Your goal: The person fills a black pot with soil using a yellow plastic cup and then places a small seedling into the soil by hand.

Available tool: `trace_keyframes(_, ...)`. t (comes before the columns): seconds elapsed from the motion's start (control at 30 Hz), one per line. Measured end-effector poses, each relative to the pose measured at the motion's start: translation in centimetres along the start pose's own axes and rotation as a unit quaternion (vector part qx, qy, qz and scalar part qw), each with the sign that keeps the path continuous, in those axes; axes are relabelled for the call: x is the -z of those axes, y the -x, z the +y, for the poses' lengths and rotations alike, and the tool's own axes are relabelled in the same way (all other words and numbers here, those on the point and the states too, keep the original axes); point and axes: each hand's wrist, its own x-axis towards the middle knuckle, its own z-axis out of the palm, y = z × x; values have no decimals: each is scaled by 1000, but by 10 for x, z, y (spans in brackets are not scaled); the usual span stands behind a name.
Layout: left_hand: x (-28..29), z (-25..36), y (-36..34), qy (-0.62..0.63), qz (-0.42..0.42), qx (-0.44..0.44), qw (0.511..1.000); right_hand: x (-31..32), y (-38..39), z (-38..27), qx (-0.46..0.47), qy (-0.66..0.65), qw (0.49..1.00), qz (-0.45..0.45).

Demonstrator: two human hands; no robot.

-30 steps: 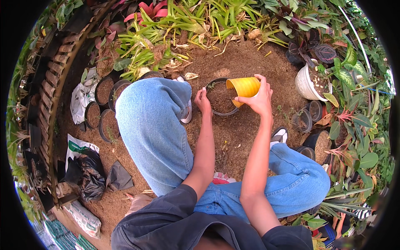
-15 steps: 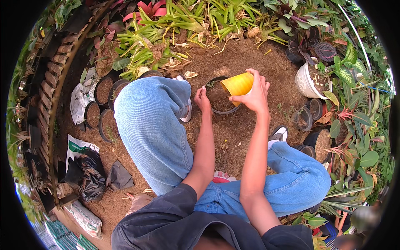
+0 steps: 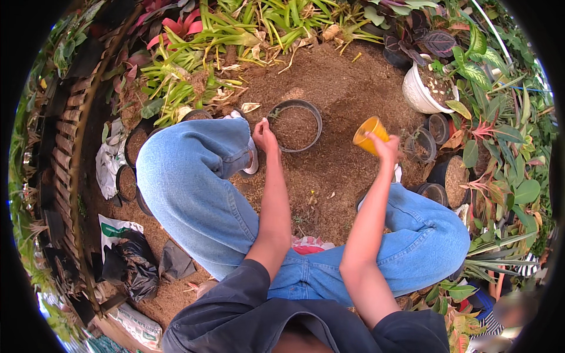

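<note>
Brown soil fills a round black plant pot (image 3: 319, 130) on the ground in front of me. At its left rim is my left hand (image 3: 266, 136), its fingers closed in a pinch; what they hold, if anything, is too small to make out. A small green seedling (image 3: 275, 113) shows just inside the rim beside those fingertips. My right hand (image 3: 387, 148) is wrapped round a yellow plastic cup (image 3: 369, 134), away to the right of the pot. The cup leans with its mouth upward, and I cannot see what is inside.
A white pot (image 3: 421, 94) and several small black pots (image 3: 420, 144) stand at the right. Leafy plants (image 3: 265, 29) border the far side. Left of my bent knee (image 3: 194, 159) are more soil-filled pots, a black plastic bag (image 3: 136, 265) and a white sack (image 3: 110, 156).
My right hand has drawn the yellow cup away from the pot to the right and turned its mouth up from a pouring tilt. My left hand remains at the pot's rim.
</note>
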Motion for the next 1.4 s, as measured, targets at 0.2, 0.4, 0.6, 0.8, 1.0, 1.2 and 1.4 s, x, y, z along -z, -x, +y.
trace_keyframes(0.2,0,-1,9,8,-21,-21,1000,-34,32,9,-89,98,946,-296)
trace_keyframes(0.4,4,-4,7,20,-22,-17,999,-37,67,-1,-188,59,853,-483)
trace_keyframes(0.6,0,0,15,21,-19,-1,1000,-86,63,25,-214,-65,909,-352)
trace_keyframes(0.8,2,-5,8,32,-24,-14,999,-106,54,15,-215,-196,905,-310)
trace_keyframes(1.0,2,-3,9,36,-26,-13,999,-95,51,17,-231,-184,911,-288)
trace_keyframes(1.2,2,1,11,27,-22,-11,999,-65,31,29,-175,-97,943,-265)
trace_keyframes(1.4,1,0,13,21,-17,-16,1000,-33,2,35,-98,-186,941,-265)
